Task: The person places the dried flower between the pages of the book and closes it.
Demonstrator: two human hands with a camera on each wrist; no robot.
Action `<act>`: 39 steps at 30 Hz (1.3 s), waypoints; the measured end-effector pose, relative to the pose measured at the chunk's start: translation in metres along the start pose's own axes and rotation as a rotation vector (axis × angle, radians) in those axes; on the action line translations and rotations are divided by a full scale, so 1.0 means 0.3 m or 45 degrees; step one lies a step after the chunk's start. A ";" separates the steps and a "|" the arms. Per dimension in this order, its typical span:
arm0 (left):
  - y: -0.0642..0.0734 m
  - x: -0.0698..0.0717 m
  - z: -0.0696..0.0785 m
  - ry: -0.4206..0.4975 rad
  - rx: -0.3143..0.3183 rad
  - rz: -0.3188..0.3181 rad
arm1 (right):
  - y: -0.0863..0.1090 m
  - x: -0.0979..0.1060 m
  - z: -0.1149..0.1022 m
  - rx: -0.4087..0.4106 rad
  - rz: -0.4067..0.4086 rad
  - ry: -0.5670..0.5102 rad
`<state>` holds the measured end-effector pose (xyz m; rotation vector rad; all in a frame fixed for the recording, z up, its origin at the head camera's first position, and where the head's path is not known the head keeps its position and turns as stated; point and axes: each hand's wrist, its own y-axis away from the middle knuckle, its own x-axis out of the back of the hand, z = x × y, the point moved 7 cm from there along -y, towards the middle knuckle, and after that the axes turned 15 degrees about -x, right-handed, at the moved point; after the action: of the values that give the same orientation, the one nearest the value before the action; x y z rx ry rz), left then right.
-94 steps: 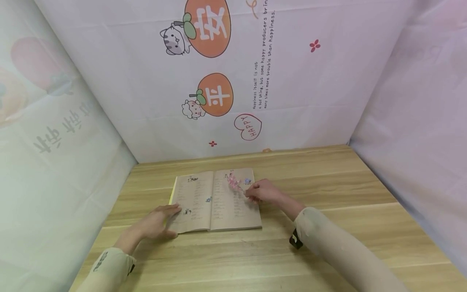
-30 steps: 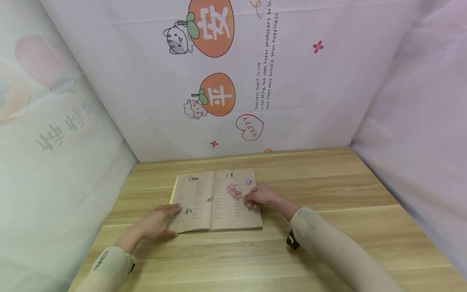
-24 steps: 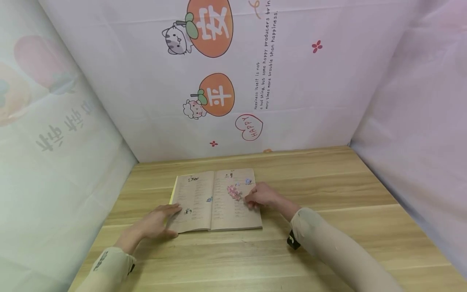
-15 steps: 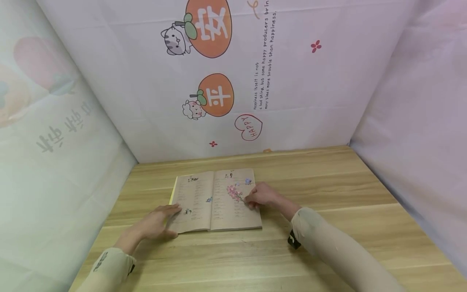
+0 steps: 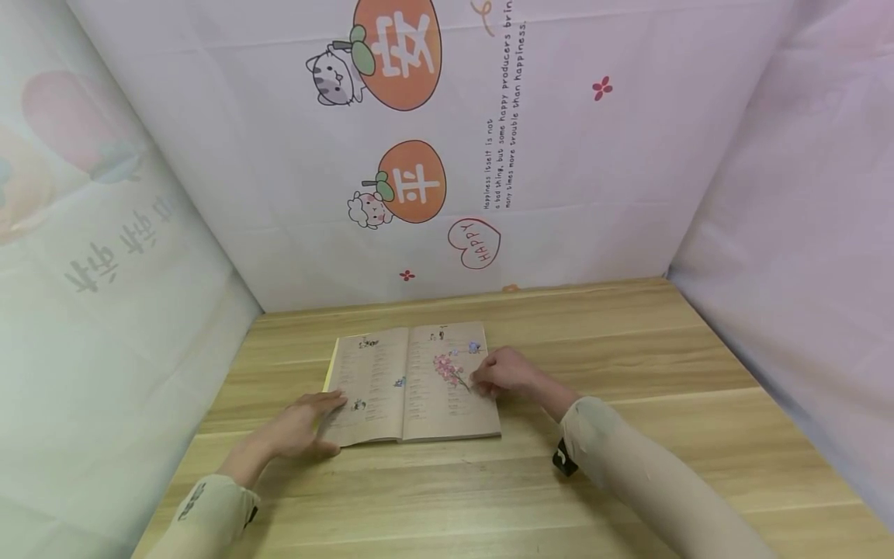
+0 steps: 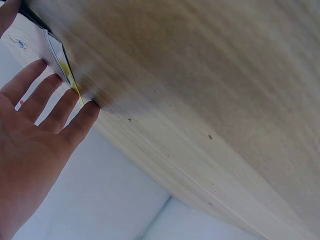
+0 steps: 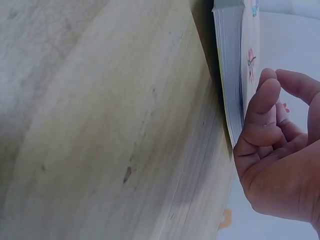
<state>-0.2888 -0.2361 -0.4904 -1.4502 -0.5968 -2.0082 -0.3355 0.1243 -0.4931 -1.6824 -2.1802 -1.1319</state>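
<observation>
An open book (image 5: 380, 361) with printed pages lies on the wooden table. On its right page is a flat pink flower sprig (image 5: 448, 369) with a green stem slanting down to the right. My right hand (image 5: 504, 371) hovers at the page's right edge, loosely curled, just clear of the stem's end. In the right wrist view the sprig (image 7: 251, 65) shows on the page beyond my thumb and index finger, with nothing between them. My left hand (image 5: 300, 427) rests on the book's left edge; its fingers (image 6: 30, 102) lie spread along the edge in the left wrist view.
Small blue flower motifs (image 5: 474, 348) and dark ones dot the pages. The wooden table (image 5: 419, 497) reaches around the book on all sides. White printed sheets (image 5: 559, 155) stand as walls at the back and both sides.
My right hand held the flower sprig raised over the right page; the sprig came down onto the page with its stem slanting lower, and my fingers have drawn off it. My left hand stayed put.
</observation>
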 end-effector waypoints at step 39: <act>0.002 0.000 0.006 -0.025 0.001 0.010 | -0.028 0.072 0.033 0.022 0.071 -0.405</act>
<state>-0.2870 -0.2355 -0.4900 -1.4709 -0.5989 -1.9898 -0.3476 0.1466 -0.4922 -2.0208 -2.2925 -0.8784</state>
